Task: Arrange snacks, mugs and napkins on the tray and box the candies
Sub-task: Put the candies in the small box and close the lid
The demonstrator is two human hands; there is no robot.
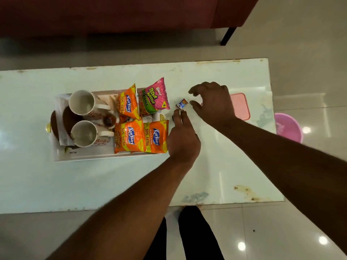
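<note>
A white tray (84,156) on the table holds two white mugs (81,102) (84,133), white napkins (61,103), three orange snack packets (129,136) and one pink packet (155,96). Just right of the tray a small wrapped candy (181,104) lies on the table. My left hand (183,136) reaches toward it, fingertips almost touching the candy from below. My right hand (212,102) hovers to the candy's right, fingers curled apart and empty. A pink box lid or box (241,106) lies partly hidden behind my right hand.
The white table (112,184) has a stained front right corner. A pink bucket (289,126) stands on the floor to the right. A dark red sofa (112,14) runs along the far side. My legs are below the table's front edge.
</note>
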